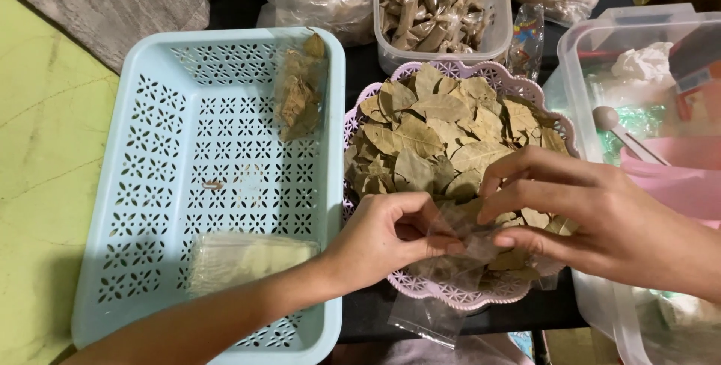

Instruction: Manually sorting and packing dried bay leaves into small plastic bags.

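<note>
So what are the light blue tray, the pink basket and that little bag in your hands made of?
The light blue tray looks like moulded plastic, matt, with a punched flower lattice. The pink basket seems plastic too, glossier, with a lacy scalloped rim. The small bag, pinched by the left hand and right hand, looks like thin clear film: leaves show through.

The leaf basket [526,87] served as landmark. Left of it, touching, lay the tray [150,185], with a leaf packet [299,98] and a bag stack [248,258] in it. Behind it stood a tub [443,12] of packets. Right of it sat a bin [646,110]. Over its near rim, both hands [375,241] [601,222] met on a bag [451,260].
</note>
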